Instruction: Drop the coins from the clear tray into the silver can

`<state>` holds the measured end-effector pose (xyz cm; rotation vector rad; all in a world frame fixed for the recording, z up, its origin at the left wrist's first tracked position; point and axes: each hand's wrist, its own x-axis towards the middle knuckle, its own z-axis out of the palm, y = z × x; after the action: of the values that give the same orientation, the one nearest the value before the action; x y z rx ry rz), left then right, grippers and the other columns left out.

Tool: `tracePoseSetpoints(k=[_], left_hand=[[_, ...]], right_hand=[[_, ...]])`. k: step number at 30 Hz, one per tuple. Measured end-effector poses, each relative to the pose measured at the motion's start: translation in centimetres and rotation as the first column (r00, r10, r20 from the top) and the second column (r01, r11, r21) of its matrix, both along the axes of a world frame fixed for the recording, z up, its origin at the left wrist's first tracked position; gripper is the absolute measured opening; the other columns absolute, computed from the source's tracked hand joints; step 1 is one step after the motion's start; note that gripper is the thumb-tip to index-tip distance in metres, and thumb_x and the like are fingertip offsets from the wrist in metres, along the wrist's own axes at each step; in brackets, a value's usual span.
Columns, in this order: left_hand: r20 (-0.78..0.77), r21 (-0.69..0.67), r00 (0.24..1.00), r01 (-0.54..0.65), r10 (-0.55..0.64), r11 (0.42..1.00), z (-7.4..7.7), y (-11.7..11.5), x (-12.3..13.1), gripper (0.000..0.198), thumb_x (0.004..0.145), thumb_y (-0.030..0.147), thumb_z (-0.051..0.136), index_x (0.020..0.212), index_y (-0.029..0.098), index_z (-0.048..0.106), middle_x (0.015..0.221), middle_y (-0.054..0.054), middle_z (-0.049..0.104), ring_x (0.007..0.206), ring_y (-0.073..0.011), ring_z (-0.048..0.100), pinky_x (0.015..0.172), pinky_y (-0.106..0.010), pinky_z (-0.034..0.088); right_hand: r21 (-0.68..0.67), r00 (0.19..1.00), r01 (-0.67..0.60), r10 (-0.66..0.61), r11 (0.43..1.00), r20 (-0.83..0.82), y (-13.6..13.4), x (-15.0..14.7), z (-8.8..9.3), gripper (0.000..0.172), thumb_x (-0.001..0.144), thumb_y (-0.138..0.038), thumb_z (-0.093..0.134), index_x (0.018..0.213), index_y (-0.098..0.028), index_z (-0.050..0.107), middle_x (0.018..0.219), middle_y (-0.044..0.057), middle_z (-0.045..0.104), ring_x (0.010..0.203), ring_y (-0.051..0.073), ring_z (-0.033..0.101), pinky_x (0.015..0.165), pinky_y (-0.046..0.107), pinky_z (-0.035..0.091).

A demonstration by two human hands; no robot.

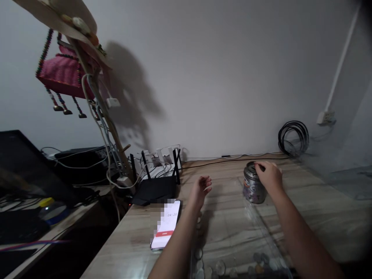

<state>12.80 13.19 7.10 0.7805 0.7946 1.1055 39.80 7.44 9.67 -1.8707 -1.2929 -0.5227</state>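
Note:
A grey patterned tin can (253, 188) stands upright on the wooden table. My right hand (269, 176) is at the top of it, thumb and fingers pinched together over the lid; whatever they may hold is hidden. To the left, my left hand (200, 190) hovers above the table with its fingers loosely curled and apart, nothing visible in it. Several coins (220, 267) lie in a clear plastic tray (266, 228) at the near edge, between my forearms. A lit phone (168, 224) lies beside my left forearm.
A black router (157, 190) with upright antennas sits behind the phone. A coil of black cable (293, 137) leans on the wall at the back right. On the left are a wooden stand (109, 120) hung with cables, a pink bag (62, 73), and a dark monitor (31, 170).

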Motion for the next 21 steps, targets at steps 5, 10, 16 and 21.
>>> tracePoseSetpoints(k=[5, 10, 16, 21], left_hand=[[-0.700, 0.468, 0.670, 0.170, 0.247, 0.867, -0.7, 0.8, -0.8, 0.030, 0.078, 0.027, 0.034, 0.090, 0.016, 0.059, 0.096, -0.009, 0.062, 0.091, -0.0173, 0.056, 0.078, -0.029, 0.042], [-0.930, 0.368, 0.207, 0.525, 0.305, 0.768, -3.2, -1.7, -0.6, 0.019, 0.066, 0.013, 0.048, 0.078, 0.012, 0.062, 0.092, -0.016, 0.061, 0.091, -0.0257, 0.055, 0.084, -0.038, 0.039], [-0.808, -0.015, -0.330, 0.839, 0.488, 0.544, -3.0, -7.1, -2.7, 0.031, 0.073, 0.009, 0.038, 0.095, 0.006, 0.060, 0.099, -0.021, 0.057, 0.097, -0.0275, 0.053, 0.082, -0.040, 0.040], [-0.831, -0.174, -0.407, 0.838, 0.380, 0.517, -1.0, -11.1, -4.2, 0.029, 0.076, 0.015, 0.040, 0.098, 0.011, 0.059, 0.097, -0.016, 0.060, 0.088, -0.0233, 0.056, 0.076, -0.033, 0.042]], right_hand=[[0.025, 1.000, 0.028, -0.028, 0.999, 0.008, -0.3, -0.7, -0.1, 0.029, 0.083, -0.032, 0.039, 0.091, -0.022, 0.066, 0.090, 0.006, 0.065, 0.085, 0.022, 0.049, 0.069, 0.033, 0.026], [0.105, 1.000, 0.013, -0.011, 0.994, -0.015, -0.3, -0.8, -0.1, 0.029, 0.083, -0.031, 0.039, 0.092, -0.020, 0.065, 0.092, 0.008, 0.063, 0.089, 0.023, 0.045, 0.071, 0.034, 0.023], [0.206, 0.999, -0.023, 0.032, 0.978, -0.042, -0.2, -0.8, -0.4, 0.028, 0.083, -0.030, 0.040, 0.094, -0.019, 0.064, 0.095, 0.009, 0.060, 0.090, 0.023, 0.043, 0.076, 0.035, 0.022], [0.224, 0.995, -0.062, 0.077, 0.973, -0.059, 0.2, -0.7, -0.6, 0.026, 0.083, -0.028, 0.041, 0.092, -0.020, 0.064, 0.091, 0.007, 0.060, 0.089, 0.021, 0.044, 0.076, 0.034, 0.023]])
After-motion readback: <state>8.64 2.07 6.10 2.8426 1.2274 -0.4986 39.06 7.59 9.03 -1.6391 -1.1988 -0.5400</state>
